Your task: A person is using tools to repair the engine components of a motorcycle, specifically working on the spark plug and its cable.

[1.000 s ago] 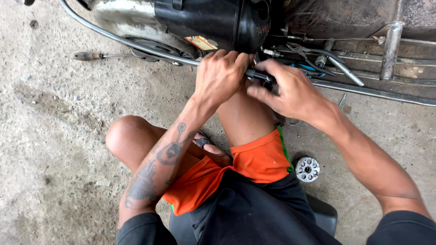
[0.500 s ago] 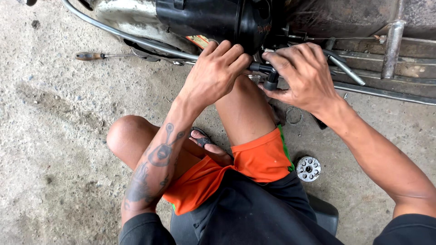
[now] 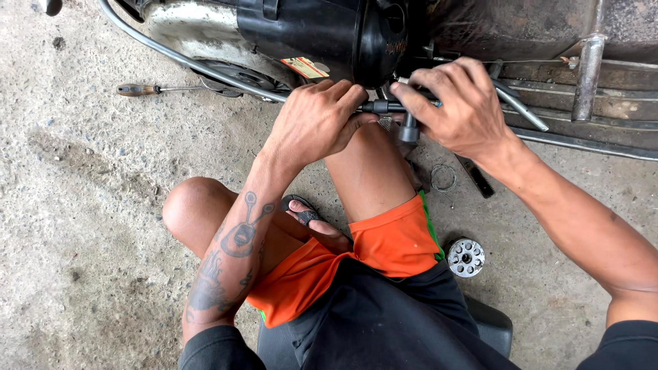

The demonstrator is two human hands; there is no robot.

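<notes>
I sit low beside a motorbike, knees bent, in orange shorts. Both hands grip a dark T-shaped metal wrench [image 3: 392,108] held against the underside of the bike, just below the black plastic housing [image 3: 322,34]. My left hand [image 3: 317,120] closes around the left end of the crossbar. My right hand [image 3: 460,103] wraps the right end and covers much of the tool. The wrench's short stem [image 3: 409,129] points down toward my knee. The part it sits on is hidden behind my fingers.
A screwdriver with a brown handle [image 3: 140,90] lies on the concrete at upper left. A round toothed metal part [image 3: 466,257] rests on the floor by my right thigh. A thin metal ring [image 3: 443,177] and a dark flat bar [image 3: 476,178] lie under the frame rail [image 3: 589,140].
Both hands have shifted on the wrench: the right hand moved up and over the bar's right end, the left hand slid closer along the crossbar. The view has tilted slightly.
</notes>
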